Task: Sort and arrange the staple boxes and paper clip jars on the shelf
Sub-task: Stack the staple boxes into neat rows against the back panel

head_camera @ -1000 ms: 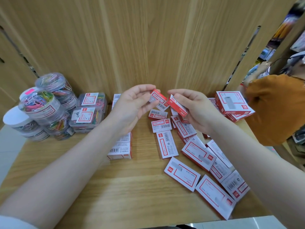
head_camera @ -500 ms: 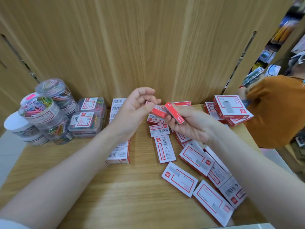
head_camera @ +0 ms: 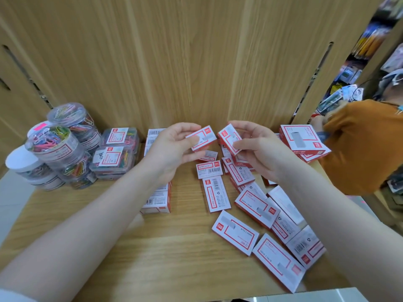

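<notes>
You face a light wooden back panel (head_camera: 196, 62) with vertical grain and dark slots near each side, rising from a matching wooden shelf board (head_camera: 152, 253). Pale floor (head_camera: 11, 203) shows at your left; at right, crowded store racks (head_camera: 370, 40) recede, evenly lit.

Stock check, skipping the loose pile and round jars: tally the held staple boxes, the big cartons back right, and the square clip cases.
Held staple boxes: 2, one in the left hand, one in the right hand
Big cartons: 2, stacked
Square clip cases: 2 visible
Total: 6
</notes>
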The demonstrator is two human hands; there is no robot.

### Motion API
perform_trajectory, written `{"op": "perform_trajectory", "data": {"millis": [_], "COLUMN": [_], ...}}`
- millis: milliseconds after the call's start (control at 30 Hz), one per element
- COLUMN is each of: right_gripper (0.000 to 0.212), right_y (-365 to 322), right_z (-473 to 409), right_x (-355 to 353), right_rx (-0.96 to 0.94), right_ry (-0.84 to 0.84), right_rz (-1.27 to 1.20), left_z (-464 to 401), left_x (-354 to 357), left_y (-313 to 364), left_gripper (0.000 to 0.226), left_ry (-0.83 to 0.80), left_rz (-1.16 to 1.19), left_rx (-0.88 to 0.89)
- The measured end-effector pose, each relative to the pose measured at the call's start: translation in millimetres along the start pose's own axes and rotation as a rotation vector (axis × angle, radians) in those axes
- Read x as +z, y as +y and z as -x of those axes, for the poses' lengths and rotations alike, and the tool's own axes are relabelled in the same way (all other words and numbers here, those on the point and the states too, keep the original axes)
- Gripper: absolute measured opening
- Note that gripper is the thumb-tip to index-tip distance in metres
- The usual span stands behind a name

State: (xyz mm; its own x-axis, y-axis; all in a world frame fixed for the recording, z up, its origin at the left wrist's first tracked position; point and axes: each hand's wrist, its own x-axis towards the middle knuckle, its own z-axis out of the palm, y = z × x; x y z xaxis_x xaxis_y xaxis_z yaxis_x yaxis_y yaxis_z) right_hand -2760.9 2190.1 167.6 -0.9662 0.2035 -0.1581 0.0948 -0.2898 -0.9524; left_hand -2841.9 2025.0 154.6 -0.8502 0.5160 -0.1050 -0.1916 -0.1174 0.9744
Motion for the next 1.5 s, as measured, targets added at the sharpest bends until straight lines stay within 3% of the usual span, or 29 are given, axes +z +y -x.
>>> {"op": "perform_trajectory", "data": {"millis": [300,433,533,733,833,933,1000,1067,1367,1500], "right_gripper": [0.042,0.032,0.017,0.025,0.026,0.039,0.033,0.029,0.028,0.025], "right_y": [-1,-9,-4,5,8,8,8,8,12,14], "right_z": [-6,-9,-21,-38,-45,-45,-43,-41,-45,-45], "right_x": [8,15,22,30,27,18,18,23,28,28], "right_rx": [-0.309,-0.396,-0.317,-0.298,-0.238,-0.287,-0.386,-0.391,-0.383,-0.394], "right_ry": [-0.025,0.026,0.154,0.203,0.166,0.113,-0.053,-0.168,-0.106,-0.137], "right_rz": [0.534,0.458,0.313,0.385,0.497,1.190,1.642,1.847,1.943,1.974], "left_z": [-10,-13,-17,-18,-20,-28,-30,-35,-46,-48], "left_x": [-1,1,7,5,-10,-27,-31,-31,-30,-29], "left_y": [7,11,11,9,9,12,14,14,6,15], "left_gripper": [0.021,0.023,0.021,0.014,0.015,0.021,0.023,0.026,0.022,0.040], "left_ry": [-0.001,0.012,0.029,0.009,0.016,0.038,0.061,0.047,-0.167,-0.239], "left_rz": [0.002,0.064,0.059,0.105,-0.239,-0.747,-0.977,-1.095,-1.409,-1.796], "left_rx": [-0.099,-0.110,-0.116,-0.064,0.125,0.326,0.411,0.482,0.398,0.354]}}
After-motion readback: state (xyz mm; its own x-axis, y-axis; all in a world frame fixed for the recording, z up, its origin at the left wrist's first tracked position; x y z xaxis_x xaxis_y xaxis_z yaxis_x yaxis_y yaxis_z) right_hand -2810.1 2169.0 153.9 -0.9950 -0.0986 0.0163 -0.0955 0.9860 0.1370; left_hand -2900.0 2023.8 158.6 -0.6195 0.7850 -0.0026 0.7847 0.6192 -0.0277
